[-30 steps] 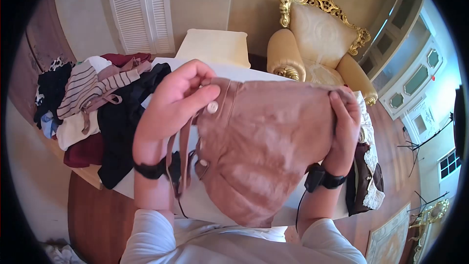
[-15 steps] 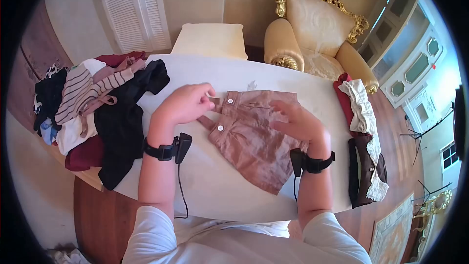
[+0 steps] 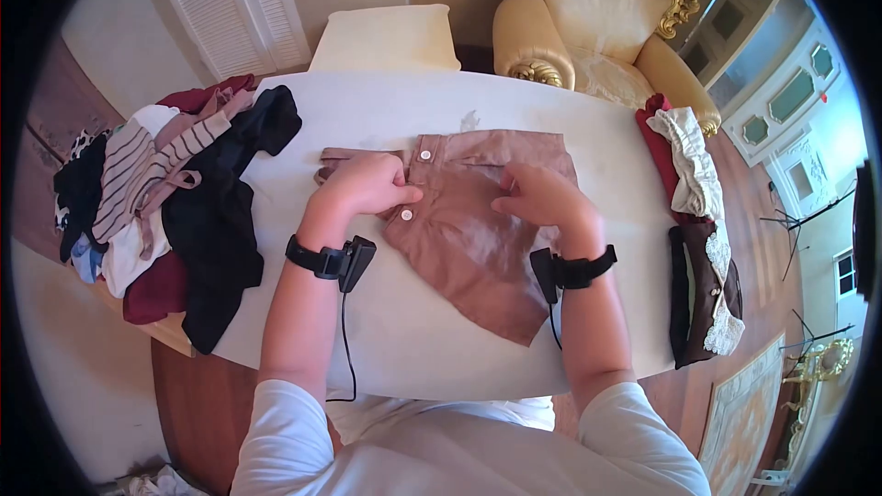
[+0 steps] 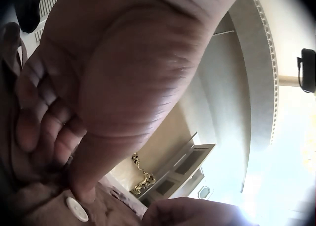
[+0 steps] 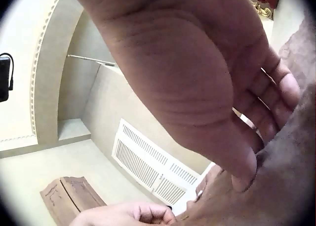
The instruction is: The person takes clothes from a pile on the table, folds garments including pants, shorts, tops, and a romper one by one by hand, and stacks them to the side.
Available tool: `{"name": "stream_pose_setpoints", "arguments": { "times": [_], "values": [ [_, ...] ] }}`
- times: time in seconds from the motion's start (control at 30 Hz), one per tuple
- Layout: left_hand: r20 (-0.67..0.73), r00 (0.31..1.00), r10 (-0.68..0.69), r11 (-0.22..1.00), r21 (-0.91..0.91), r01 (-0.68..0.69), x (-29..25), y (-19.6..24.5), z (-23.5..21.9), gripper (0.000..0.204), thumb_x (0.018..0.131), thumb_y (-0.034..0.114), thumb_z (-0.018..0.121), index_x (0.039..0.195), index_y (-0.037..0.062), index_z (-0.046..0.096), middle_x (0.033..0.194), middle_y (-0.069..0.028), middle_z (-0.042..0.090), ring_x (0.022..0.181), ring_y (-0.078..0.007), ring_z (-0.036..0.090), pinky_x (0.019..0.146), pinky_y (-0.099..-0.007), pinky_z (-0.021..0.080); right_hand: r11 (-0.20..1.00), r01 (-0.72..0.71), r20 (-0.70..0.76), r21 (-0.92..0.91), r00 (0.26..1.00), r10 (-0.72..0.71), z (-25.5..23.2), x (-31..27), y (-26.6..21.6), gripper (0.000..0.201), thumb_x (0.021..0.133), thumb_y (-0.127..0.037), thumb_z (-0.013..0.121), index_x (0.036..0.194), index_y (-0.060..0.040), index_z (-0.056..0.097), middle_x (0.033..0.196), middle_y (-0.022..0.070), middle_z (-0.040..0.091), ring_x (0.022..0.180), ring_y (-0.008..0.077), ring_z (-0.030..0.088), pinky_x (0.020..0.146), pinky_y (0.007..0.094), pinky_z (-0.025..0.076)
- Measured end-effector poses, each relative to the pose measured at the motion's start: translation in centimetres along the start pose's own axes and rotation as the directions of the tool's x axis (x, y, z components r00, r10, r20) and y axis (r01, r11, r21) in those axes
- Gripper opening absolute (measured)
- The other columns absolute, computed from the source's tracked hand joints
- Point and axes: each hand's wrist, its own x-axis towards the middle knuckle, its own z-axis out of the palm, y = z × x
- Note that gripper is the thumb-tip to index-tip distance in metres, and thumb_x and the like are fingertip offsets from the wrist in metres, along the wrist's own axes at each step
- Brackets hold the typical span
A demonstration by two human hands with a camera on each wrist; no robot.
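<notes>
Brown shorts [image 3: 469, 239] with straps and two white buttons lie on the white table [image 3: 386, 331], waistband to the left. My left hand [image 3: 367, 186] is at the waistband over the straps [image 3: 335, 158], its thumb and bent fingers pinching cloth between the buttons. In the left wrist view, the thumb lies right by a white button [image 4: 77, 209]. My right hand [image 3: 551, 197] is over the upper right part of the shorts. Its thumb and forefinger come together on the cloth, the other fingers bent against it, as the right wrist view shows.
A heap of clothes [image 3: 138, 193] covers the table's left end, with a black garment [image 3: 216, 211] at its near side. Folded red and white clothes [image 3: 684, 165] and a brown one with lace [image 3: 717, 285] line the right edge. A gold armchair [image 3: 597, 18] stands behind.
The shorts came down from being held up between both hands and now lie on the table. The right hand, raised over the cloth half a second ago, has come down onto it.
</notes>
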Motion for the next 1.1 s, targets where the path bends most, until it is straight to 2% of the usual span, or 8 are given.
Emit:
{"name": "stream_pose_setpoints", "arguments": {
  "times": [0.2, 0.37, 0.47, 0.53, 0.83, 0.97, 1.03, 1.1],
  "values": [
    [0.010, 0.999, 0.047, 0.999, -0.013, -0.047, 0.3, -0.7, 0.9, 0.029, 0.082, 0.027, 0.084, 0.084, 0.0010, 0.070, 0.075, -0.0115, 0.072, 0.069, -0.0204, 0.069, 0.064, -0.0352, 0.052, 1.000, 0.022, -0.017, 0.019, 1.000, -0.022, 1.4, 1.2, 1.2, 0.026, 0.076, -0.019, 0.083, 0.092, -0.0049, 0.068, 0.090, 0.0158, 0.072, 0.087, 0.0351, 0.069, 0.075, 0.0448, 0.052],
    [0.016, 0.999, 0.050, 0.998, -0.046, -0.050, 0.2, -0.3, 0.8, 0.028, 0.082, 0.025, 0.084, 0.082, 0.0007, 0.069, 0.076, -0.0111, 0.073, 0.068, -0.0193, 0.069, 0.061, -0.0342, 0.052, 0.996, 0.035, -0.013, 0.080, 0.999, -0.034, 1.2, 1.1, 0.7, 0.025, 0.076, -0.016, 0.082, 0.094, -0.0050, 0.068, 0.090, 0.0156, 0.072, 0.088, 0.0356, 0.068, 0.075, 0.0450, 0.052],
    [0.050, 0.999, -0.014, 0.995, -0.100, 0.019, 0.2, 0.0, 0.5, 0.031, 0.084, 0.028, 0.083, 0.083, 0.0008, 0.068, 0.075, -0.0106, 0.072, 0.069, -0.0180, 0.069, 0.060, -0.0330, 0.052, 0.996, 0.047, -0.024, 0.070, 0.999, -0.045, 1.3, 1.0, 0.1, 0.027, 0.075, -0.014, 0.081, 0.096, -0.0038, 0.067, 0.090, 0.0148, 0.071, 0.087, 0.0341, 0.068, 0.075, 0.0434, 0.052],
    [-0.009, 0.999, -0.048, 0.989, -0.142, 0.046, 0.1, 0.4, 0.4, 0.033, 0.087, 0.030, 0.082, 0.084, 0.0014, 0.067, 0.074, -0.0097, 0.072, 0.068, -0.0170, 0.068, 0.060, -0.0323, 0.052, 0.996, 0.059, -0.030, 0.072, 0.998, -0.057, 1.2, 0.9, -0.3, 0.028, 0.076, -0.013, 0.081, 0.097, -0.0027, 0.067, 0.089, 0.0141, 0.071, 0.086, 0.0324, 0.068, 0.075, 0.0417, 0.052],
    [-0.082, 0.997, -0.003, 0.996, -0.084, -0.004, 0.6, -0.1, 1.2, 0.034, 0.087, 0.033, 0.080, 0.083, 0.0038, 0.063, 0.075, -0.0094, 0.071, 0.067, -0.0191, 0.068, 0.061, -0.0344, 0.052, 0.993, 0.100, 0.008, 0.062, 0.995, -0.101, 1.3, 1.2, -0.4, 0.023, 0.077, -0.013, 0.078, 0.094, -0.0027, 0.067, 0.085, 0.0137, 0.070, 0.082, 0.0314, 0.068, 0.073, 0.0416, 0.052],
    [-0.097, 0.995, 0.006, 0.998, -0.064, -0.012, 0.4, 0.1, 1.1, 0.033, 0.087, 0.031, 0.080, 0.083, 0.0040, 0.062, 0.074, -0.0102, 0.070, 0.068, -0.0204, 0.068, 0.062, -0.0344, 0.052, 0.992, 0.113, -0.014, 0.062, 0.994, -0.112, 1.4, 1.2, -0.4, 0.018, 0.078, -0.012, 0.076, 0.092, -0.0030, 0.068, 0.084, 0.0138, 0.071, 0.080, 0.0314, 0.068, 0.072, 0.0421, 0.052],
    [-0.092, 0.992, 0.088, 0.992, -0.081, -0.095, 0.4, -0.3, 1.0, 0.033, 0.086, 0.031, 0.079, 0.082, 0.0034, 0.061, 0.073, -0.0109, 0.070, 0.066, -0.0216, 0.067, 0.061, -0.0351, 0.051, 0.991, 0.117, -0.024, 0.060, 0.993, -0.116, 1.4, 1.2, -0.3, 0.017, 0.078, -0.011, 0.076, 0.091, -0.0031, 0.068, 0.083, 0.0140, 0.071, 0.080, 0.0316, 0.068, 0.071, 0.0422, 0.052],
    [-0.075, 0.996, 0.056, 0.995, -0.078, -0.062, 0.4, -0.4, 0.8, 0.033, 0.086, 0.030, 0.079, 0.082, 0.0033, 0.060, 0.073, -0.0111, 0.070, 0.066, -0.0220, 0.068, 0.060, -0.0357, 0.051, 0.989, 0.133, -0.088, 0.060, 0.988, -0.127, 1.4, 1.2, 0.0, 0.015, 0.079, -0.009, 0.074, 0.091, -0.0034, 0.069, 0.082, 0.0141, 0.071, 0.081, 0.0320, 0.069, 0.073, 0.0415, 0.053]
  ]
}}
